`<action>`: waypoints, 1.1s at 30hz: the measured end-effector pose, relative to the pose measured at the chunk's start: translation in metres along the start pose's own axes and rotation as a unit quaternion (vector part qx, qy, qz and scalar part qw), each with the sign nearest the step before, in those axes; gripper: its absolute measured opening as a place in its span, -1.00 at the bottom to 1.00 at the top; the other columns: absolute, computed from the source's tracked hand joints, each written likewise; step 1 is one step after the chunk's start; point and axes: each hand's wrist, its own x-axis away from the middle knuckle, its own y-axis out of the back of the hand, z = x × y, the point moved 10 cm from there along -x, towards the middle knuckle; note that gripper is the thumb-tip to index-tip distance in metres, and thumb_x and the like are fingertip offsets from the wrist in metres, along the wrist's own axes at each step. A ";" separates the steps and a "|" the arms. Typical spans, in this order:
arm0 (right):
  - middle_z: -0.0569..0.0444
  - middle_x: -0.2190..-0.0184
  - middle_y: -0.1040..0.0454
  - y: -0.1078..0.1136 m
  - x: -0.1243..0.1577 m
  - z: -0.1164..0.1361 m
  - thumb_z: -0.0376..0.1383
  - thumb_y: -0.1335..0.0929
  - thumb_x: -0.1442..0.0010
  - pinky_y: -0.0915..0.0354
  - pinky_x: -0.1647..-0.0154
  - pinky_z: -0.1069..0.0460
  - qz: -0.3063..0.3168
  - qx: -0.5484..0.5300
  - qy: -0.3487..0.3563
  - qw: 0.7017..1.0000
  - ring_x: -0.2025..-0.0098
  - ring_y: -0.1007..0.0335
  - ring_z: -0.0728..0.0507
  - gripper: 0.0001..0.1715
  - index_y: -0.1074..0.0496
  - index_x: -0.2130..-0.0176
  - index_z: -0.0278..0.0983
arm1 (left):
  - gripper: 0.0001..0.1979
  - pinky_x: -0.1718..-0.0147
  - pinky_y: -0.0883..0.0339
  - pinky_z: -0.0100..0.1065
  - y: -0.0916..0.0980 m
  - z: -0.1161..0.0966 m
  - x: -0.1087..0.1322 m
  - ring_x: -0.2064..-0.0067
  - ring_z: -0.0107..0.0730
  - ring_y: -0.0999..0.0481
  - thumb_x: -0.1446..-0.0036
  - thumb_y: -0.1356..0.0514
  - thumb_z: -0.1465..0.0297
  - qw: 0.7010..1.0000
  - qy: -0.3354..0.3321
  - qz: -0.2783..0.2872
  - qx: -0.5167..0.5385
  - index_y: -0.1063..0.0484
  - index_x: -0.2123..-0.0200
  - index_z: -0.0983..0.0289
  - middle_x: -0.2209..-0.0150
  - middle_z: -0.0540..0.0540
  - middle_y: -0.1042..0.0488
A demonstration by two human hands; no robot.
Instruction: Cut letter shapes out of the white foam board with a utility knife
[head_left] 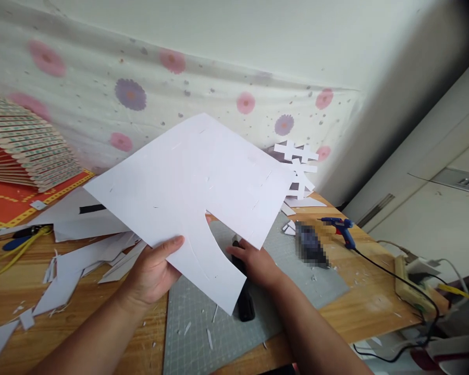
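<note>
My left hand (154, 273) pinches the lower edge of a large white board (195, 166), thumb on top and fingers beneath. The board is tilted up over the mat, with a curved notch cut into its near side and a tongue-shaped strip left of that notch. At the notch's right side, my right hand (260, 265) is closed round a black-handled utility knife (245, 304), partly hidden by the board and fingers. A grey-green cutting mat (203, 328) lies below, with small white offcuts on it.
White scraps (68, 268) and yellow-handled scissors or pliers (27, 245) lie left. A red stick-built piece (27, 151) stands behind them. At right are a blurred dark object (312, 245), a blue glue gun (342, 229) with cable, and a power strip (412, 286). Lattice-like white pieces (297, 169) stand behind.
</note>
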 end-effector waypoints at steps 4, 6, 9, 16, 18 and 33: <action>-0.05 -0.04 -0.54 0.001 0.003 0.003 -0.43 -0.34 -0.21 -0.30 -0.03 -0.06 0.001 0.096 -0.009 0.995 -0.05 -0.44 -0.25 -0.49 -0.50 -0.11 -0.10 | -0.46 -0.13 -0.47 -0.04 0.002 0.000 -0.001 -0.19 0.13 -0.49 -0.03 -0.39 0.39 1.000 -0.002 -0.014 -0.010 -0.51 -0.13 0.15 -0.05 0.13 -0.62; -0.09 0.04 -0.58 0.006 0.007 0.008 -0.42 -0.30 -0.24 -0.30 0.06 -0.04 -0.016 0.142 -0.030 0.989 0.02 -0.48 -0.25 -0.51 -0.49 -0.12 -0.16 | -0.44 -0.11 -0.49 -0.07 0.009 -0.002 -0.001 -0.19 0.12 -0.49 -0.01 -0.41 0.40 0.999 -0.012 -0.046 -0.013 -0.51 -0.12 0.13 -0.03 0.10 -0.63; -0.04 0.26 -0.62 -0.006 0.012 0.030 -0.23 -0.32 -0.26 -0.27 0.26 -0.01 0.035 0.165 -0.017 0.986 0.20 -0.52 -0.24 -0.69 -0.55 0.05 -0.20 | -0.39 -0.04 -0.55 -0.12 0.020 -0.006 0.001 -0.18 0.09 -0.50 0.06 -0.45 0.43 0.994 -0.028 -0.102 -0.011 -0.51 -0.11 0.08 0.02 0.04 -0.65; -0.10 0.28 -0.56 -0.028 0.014 0.056 -0.11 -0.33 -0.19 -0.15 0.44 -0.01 0.141 0.212 0.004 0.967 0.31 -0.51 -0.25 -0.70 -0.57 0.20 -0.20 | -0.42 0.00 -0.56 -0.22 0.015 -0.004 0.001 -0.20 0.05 -0.48 0.04 -0.44 0.38 0.996 -0.017 -0.084 -0.025 -0.51 -0.11 0.18 0.00 0.11 -0.64; -0.11 0.26 -0.55 -0.027 0.013 0.054 -0.12 -0.33 -0.19 -0.16 0.43 -0.01 0.151 0.203 -0.008 0.968 0.29 -0.51 -0.25 -0.67 -0.56 0.13 -0.19 | -0.40 0.04 -0.57 -0.25 0.020 -0.005 0.001 -0.17 0.03 -0.51 0.06 -0.46 0.39 0.995 -0.024 -0.099 -0.019 -0.51 -0.11 0.13 0.04 0.06 -0.66; 0.10 0.46 -0.47 0.058 0.014 0.037 -0.03 -0.51 -0.01 -0.35 0.28 -0.01 -0.176 -0.471 0.010 0.864 0.36 -0.37 -0.09 -0.66 -0.51 0.40 -0.23 | -0.52 0.06 -0.56 -0.35 0.005 -0.011 0.004 -0.12 -0.04 -0.55 -0.08 -0.39 0.36 0.998 -0.008 -0.063 0.005 -0.51 -0.10 0.14 0.01 -0.03 -0.65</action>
